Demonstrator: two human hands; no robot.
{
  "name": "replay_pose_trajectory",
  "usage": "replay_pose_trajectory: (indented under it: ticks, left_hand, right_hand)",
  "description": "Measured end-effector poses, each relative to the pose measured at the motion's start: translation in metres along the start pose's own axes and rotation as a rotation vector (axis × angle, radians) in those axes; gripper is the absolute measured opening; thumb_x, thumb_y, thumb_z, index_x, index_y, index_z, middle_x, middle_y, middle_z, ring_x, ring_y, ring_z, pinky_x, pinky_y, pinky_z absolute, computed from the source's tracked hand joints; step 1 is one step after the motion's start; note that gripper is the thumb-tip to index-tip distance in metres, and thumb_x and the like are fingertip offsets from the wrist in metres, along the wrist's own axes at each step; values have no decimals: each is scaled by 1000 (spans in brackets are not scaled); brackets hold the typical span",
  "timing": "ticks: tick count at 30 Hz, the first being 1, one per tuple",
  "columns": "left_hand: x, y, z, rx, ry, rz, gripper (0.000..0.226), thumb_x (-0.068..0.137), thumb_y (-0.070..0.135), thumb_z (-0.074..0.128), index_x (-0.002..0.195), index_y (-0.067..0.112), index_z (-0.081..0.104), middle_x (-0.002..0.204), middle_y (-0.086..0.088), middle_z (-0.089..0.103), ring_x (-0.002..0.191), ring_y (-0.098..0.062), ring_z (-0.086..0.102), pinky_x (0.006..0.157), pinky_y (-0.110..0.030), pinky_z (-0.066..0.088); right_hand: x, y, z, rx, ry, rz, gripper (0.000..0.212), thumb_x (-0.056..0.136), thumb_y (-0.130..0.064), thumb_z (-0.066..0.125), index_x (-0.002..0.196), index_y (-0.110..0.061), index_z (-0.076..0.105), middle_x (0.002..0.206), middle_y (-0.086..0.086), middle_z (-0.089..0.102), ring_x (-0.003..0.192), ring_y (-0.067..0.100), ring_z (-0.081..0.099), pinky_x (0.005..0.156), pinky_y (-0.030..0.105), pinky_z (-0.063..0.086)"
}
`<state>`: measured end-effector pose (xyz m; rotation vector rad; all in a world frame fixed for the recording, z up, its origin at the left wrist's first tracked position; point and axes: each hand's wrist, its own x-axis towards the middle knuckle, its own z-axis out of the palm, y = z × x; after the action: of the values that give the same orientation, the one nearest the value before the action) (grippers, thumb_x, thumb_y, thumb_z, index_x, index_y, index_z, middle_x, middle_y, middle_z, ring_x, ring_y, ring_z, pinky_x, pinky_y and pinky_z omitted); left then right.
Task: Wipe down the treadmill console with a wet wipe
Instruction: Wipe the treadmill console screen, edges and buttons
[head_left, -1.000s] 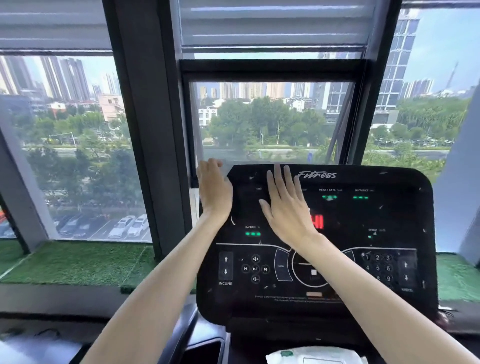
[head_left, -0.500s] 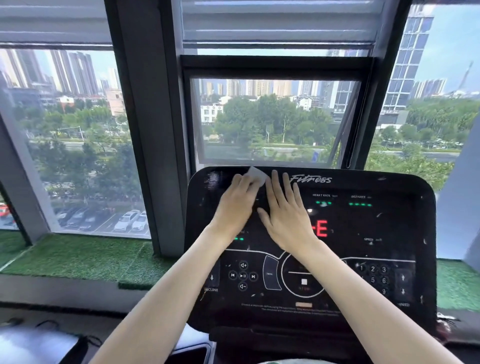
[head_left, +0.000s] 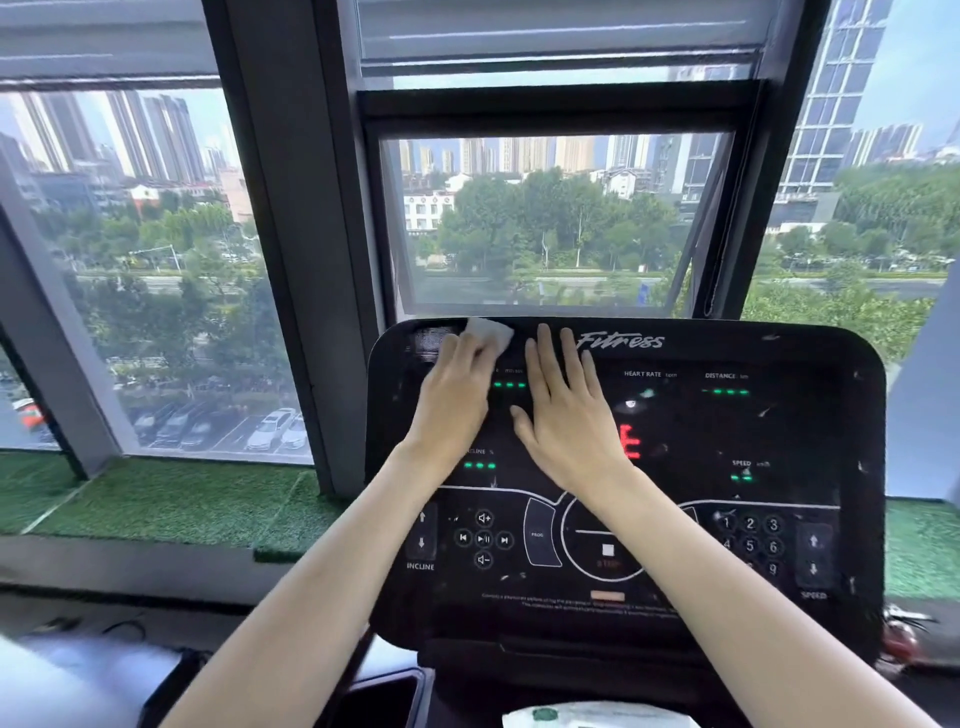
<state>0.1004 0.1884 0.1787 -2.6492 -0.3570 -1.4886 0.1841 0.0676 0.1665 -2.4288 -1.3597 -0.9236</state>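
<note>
The black treadmill console fills the lower middle of the view, with green and red lit readouts and a "Fitness" logo at its top. My left hand lies flat on the console's upper left and presses a white wet wipe against the top edge; the wipe sticks out past my fingertips. My right hand rests flat beside it on the display area, fingers spread, holding nothing and covering part of the red digits.
A dark window pillar stands just left of the console. Green artificial turf covers the sill behind. A white wipes pack shows at the bottom edge, below the console. A dark cup-holder recess lies lower left.
My left hand came from the console's left edge onto its face, then slid left with the wipe along the top. My right hand stayed flat on the display.
</note>
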Motion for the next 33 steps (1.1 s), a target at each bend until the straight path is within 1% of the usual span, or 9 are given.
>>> replay_pose_trajectory:
  ticks: [1,5,9,13,17,21,24,28,33]
  left_hand:
    - [0,-7,-2,-2,-15,63,50,69,-19,57,115,1,60,102,-13,56,91,-30,52,72,-37,54]
    - [6,-21,-8,-144,208,-527,34,87,-11,49,115,3,62,99,-10,52,95,-27,50,83,-34,49]
    - [0,-13,-9,-35,-7,-45,51,78,-16,54,123,9,57,111,-7,53,101,-24,47,77,-32,51]
    - [5,-30,-15,-140,181,-492,38,86,-13,50,118,5,62,95,-8,52,93,-23,48,79,-25,44]
    - [-3,-24,-13,-43,-14,-45,46,79,-15,54,119,8,60,103,-8,54,96,-24,48,73,-34,51]
    - [1,-53,-22,-188,163,-377,26,90,-5,51,110,5,66,86,4,45,86,-15,44,79,-19,41]
    - [-14,-63,-26,-173,94,-274,24,90,-5,53,106,6,67,85,5,47,86,-10,42,79,-10,32]
    - [-36,-84,-36,-173,-26,-67,21,87,-8,55,100,2,67,87,-3,55,87,-12,47,79,-17,37]
    - [2,-96,-47,-175,-68,-49,23,90,-4,53,106,3,67,87,-7,56,86,-13,49,80,-16,38]
  right_hand:
    - [0,1,-1,-7,-2,-6,70,90,-41,23,147,0,20,156,17,13,144,35,9,117,48,15]
    - [0,2,-1,-31,-6,-6,69,91,-41,23,146,0,23,155,17,17,143,36,13,116,48,19]
    - [0,2,-1,-21,-4,-13,67,93,-38,33,146,0,22,156,17,16,144,36,12,116,49,18]
    - [-1,0,-3,-26,-9,0,67,93,-39,32,147,0,21,156,17,15,144,36,9,116,49,17]
    - [0,-4,-1,0,-16,19,68,93,-41,29,147,0,21,156,18,15,144,36,8,116,50,16]
    - [1,-2,-1,-22,-17,18,71,92,-46,20,148,-1,19,157,17,12,144,36,7,117,49,13]
    - [1,-7,-3,4,-8,43,72,94,-49,18,149,-2,13,157,16,7,145,36,1,118,47,4]
    - [-9,-27,-3,38,69,-39,69,95,-46,28,148,-2,19,156,17,14,145,32,8,117,47,8]
    - [-29,-64,21,7,-4,-202,65,97,-43,26,147,-3,23,156,14,19,145,27,15,116,43,9]
